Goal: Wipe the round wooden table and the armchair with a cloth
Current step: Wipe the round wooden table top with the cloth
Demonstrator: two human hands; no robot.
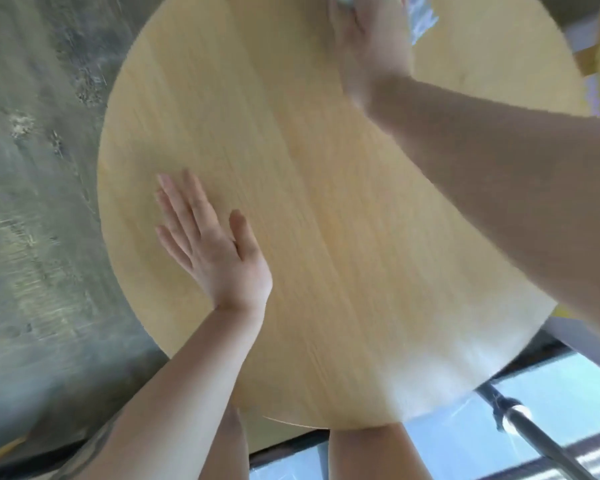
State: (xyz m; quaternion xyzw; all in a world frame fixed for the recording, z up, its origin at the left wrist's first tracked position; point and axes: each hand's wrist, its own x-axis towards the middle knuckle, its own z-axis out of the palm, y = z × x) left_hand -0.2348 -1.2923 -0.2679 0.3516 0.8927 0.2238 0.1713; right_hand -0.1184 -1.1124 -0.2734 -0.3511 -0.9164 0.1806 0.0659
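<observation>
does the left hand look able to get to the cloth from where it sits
Probably yes: the left hand lies flat on the round table, with only bare wood between it and the cloth under the right hand.

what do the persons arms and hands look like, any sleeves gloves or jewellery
Both forearms are bare up to the frame edge, with no sleeves in view. The left hand and the right hand wear no gloves, and no rings, watch or bracelet show at the fingers or wrists. The right hand is motion-blurred and cut off by the top edge, so its fingers cannot be checked.
</observation>
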